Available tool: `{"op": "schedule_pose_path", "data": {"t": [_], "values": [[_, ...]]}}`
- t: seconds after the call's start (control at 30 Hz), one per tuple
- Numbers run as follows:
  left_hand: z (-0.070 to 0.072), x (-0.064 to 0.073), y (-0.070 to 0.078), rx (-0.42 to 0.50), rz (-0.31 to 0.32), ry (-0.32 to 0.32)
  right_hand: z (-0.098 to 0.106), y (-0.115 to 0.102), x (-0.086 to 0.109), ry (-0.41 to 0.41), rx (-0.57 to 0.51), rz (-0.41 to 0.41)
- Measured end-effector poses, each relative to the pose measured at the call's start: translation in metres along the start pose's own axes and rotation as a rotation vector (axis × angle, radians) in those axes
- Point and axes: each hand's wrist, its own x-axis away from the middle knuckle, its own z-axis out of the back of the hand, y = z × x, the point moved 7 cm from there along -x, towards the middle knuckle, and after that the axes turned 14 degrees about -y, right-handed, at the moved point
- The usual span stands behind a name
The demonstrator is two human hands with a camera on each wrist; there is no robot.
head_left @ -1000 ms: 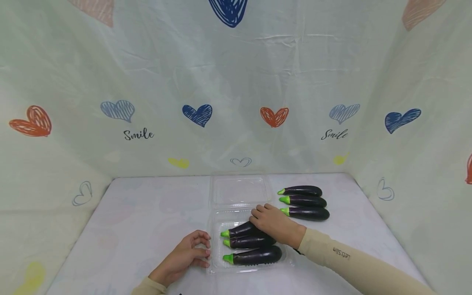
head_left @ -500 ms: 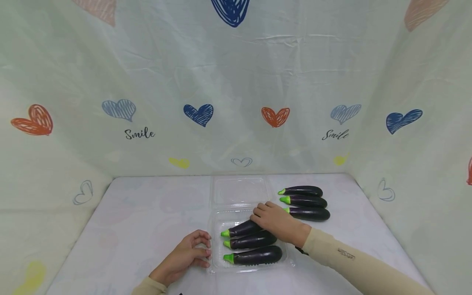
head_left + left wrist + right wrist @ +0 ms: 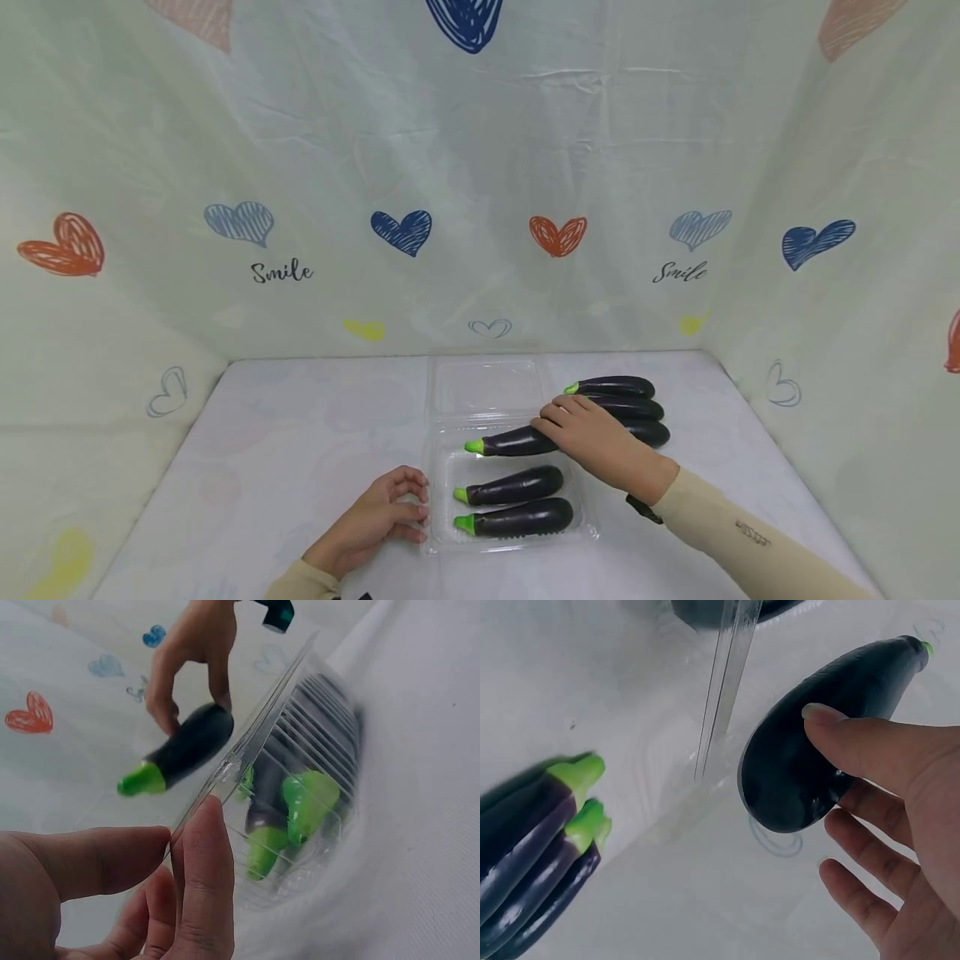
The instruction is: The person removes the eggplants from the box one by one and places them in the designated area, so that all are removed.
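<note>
My right hand (image 3: 596, 437) pinches an eggplant (image 3: 810, 757) between thumb and fingers, raised above the back of a clear plastic clamshell box (image 3: 442, 500). Its green stem end points left in the head view. Two more eggplants (image 3: 513, 485) lie side by side inside the box's base; through the clear wall in the left wrist view their green stems (image 3: 309, 802) show. My left hand (image 3: 378, 521) holds the box's left rim, the thumb and a finger pinching the edge in the left wrist view.
Right of the box, three eggplants (image 3: 618, 386) lie in a row on the white table (image 3: 315, 433), partly behind my right hand. The box's lid (image 3: 487, 387) lies folded back toward the wall. A heart-printed curtain (image 3: 480, 150) encloses the table's back and sides.
The right hand has lifted the rearmost eggplant out from beside the other two, moving it up, back and right. The left hand stays at the box's rim.
</note>
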Motion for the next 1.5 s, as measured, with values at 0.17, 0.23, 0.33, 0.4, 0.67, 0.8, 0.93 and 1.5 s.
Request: {"op": "schedule_pose_path", "data": {"t": [0.17,0.23,0.33,0.4,0.67,0.8,0.93,1.5], "values": [[0.000,0.000,0.000,-0.001,0.006,-0.004,0.003,0.013,0.017,0.050,-0.059,-0.042],[0.000,0.001,0.001,0.000,0.000,-0.010,0.005,0.018,0.023,0.087,-0.074,-0.057],[0.000,0.001,0.000,0.000,-0.005,-0.016,0.008,0.026,0.033,0.145,-0.086,-0.080],[0.001,0.000,0.000,0.002,-0.005,-0.015,0.009,0.031,0.041,0.180,-0.093,-0.095],[0.002,-0.001,-0.002,-0.001,0.001,-0.003,-0.001,0.051,0.069,0.162,-0.150,-0.188],[0.002,-0.001,-0.003,0.000,0.005,0.006,-0.010,0.058,0.081,0.109,-0.173,-0.228],[0.003,-0.002,-0.004,0.001,0.007,0.008,-0.022,0.064,0.093,0.067,-0.205,-0.264],[0.002,-0.002,0.000,-0.010,-0.002,0.013,-0.065,0.067,0.114,-0.024,-0.230,-0.270]]}}
